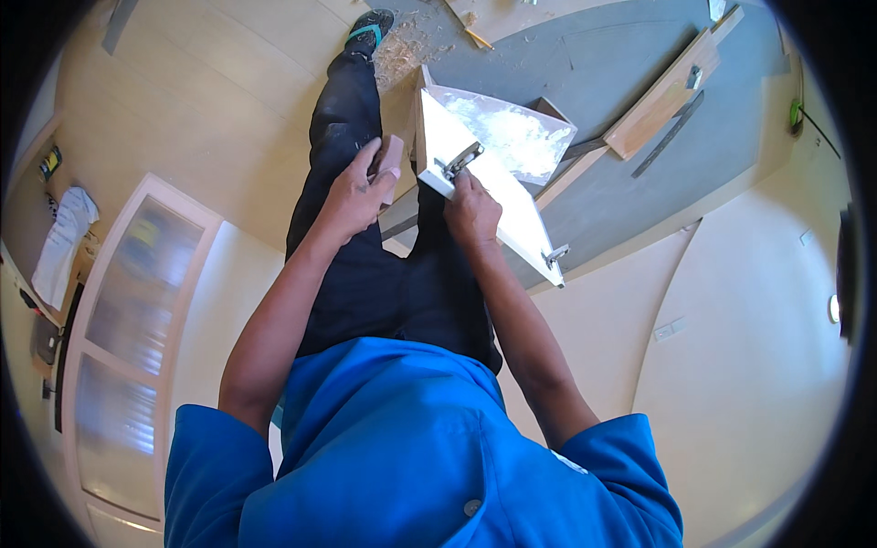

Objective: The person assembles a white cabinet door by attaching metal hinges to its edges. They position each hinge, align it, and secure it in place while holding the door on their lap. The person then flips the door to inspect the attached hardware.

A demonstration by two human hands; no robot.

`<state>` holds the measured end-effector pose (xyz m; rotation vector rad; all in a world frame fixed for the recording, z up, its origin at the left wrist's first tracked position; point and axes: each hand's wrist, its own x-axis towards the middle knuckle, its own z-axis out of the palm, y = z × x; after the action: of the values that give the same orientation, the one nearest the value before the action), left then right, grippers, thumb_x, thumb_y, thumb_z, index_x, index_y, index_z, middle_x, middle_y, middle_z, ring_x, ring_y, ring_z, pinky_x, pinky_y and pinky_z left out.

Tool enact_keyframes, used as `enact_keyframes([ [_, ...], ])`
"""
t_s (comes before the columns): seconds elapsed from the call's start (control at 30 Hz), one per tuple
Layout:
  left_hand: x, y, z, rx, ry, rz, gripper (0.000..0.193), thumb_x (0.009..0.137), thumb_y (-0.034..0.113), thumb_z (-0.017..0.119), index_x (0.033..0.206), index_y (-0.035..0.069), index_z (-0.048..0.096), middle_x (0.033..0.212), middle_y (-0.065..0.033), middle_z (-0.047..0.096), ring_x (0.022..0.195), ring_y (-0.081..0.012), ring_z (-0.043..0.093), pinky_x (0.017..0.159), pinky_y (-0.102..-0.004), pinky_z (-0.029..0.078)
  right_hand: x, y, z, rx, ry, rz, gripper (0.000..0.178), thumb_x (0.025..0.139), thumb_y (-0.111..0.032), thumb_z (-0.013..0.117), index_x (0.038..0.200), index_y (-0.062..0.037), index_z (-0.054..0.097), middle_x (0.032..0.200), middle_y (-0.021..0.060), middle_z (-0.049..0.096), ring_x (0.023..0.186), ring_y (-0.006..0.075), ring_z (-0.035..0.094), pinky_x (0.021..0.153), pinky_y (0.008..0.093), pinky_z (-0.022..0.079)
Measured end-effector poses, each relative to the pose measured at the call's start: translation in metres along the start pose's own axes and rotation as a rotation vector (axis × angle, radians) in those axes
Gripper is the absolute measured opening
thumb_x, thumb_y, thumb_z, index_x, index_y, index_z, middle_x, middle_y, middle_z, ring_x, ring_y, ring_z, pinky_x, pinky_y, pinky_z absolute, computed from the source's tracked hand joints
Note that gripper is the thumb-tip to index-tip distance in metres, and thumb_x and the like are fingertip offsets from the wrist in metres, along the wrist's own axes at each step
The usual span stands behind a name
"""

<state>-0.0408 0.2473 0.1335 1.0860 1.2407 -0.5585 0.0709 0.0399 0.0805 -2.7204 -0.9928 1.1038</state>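
My left hand (352,199) is closed around a small flat brownish-pink block (392,166), which looks like a sanding block. It is held up in front of my legs, a little left of a white cabinet door (508,205). My right hand (473,215) grips that door's near edge, its fingers beside a metal hinge (462,159). A second hinge (555,255) sticks out at the door's right end. The door is tilted in front of a wooden box (512,137) with a blotchy white face.
Wood shavings (402,53) litter the floor by my sandalled foot (370,29). A yellow pencil (479,39) lies beyond them. To the right are a long wooden board (662,96) and a dark strip (670,134). A frosted-glass door (137,274) stands at the left.
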Motion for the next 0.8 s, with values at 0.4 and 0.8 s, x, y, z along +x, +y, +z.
enact_keyframes([
  [0.4,0.010,-0.008,0.025,0.177,0.100,0.114,0.057,0.102,0.033,0.066,0.145,-0.004,0.059,0.099,-0.0097,0.075,0.070,-0.0084,0.059,0.063,-0.0250,0.050,-0.004,-0.004,0.013,0.085,-0.077,-0.066,0.036,0.082,-0.009,0.066,0.117,0.0007,0.065,0.133,0.0182,0.068,0.122,0.0368,0.068,0.095,0.0471,0.058],
  [0.8,0.219,-0.042,0.042,0.437,0.141,0.129,0.049,0.102,0.046,0.062,0.115,0.001,0.076,0.080,-0.0128,0.068,0.069,-0.0241,0.062,0.063,-0.0364,0.049,-0.004,-0.006,0.014,0.064,0.012,-0.124,0.036,0.080,-0.010,0.069,0.115,-0.0016,0.065,0.135,0.0176,0.068,0.126,0.0372,0.067,0.099,0.0470,0.057],
])
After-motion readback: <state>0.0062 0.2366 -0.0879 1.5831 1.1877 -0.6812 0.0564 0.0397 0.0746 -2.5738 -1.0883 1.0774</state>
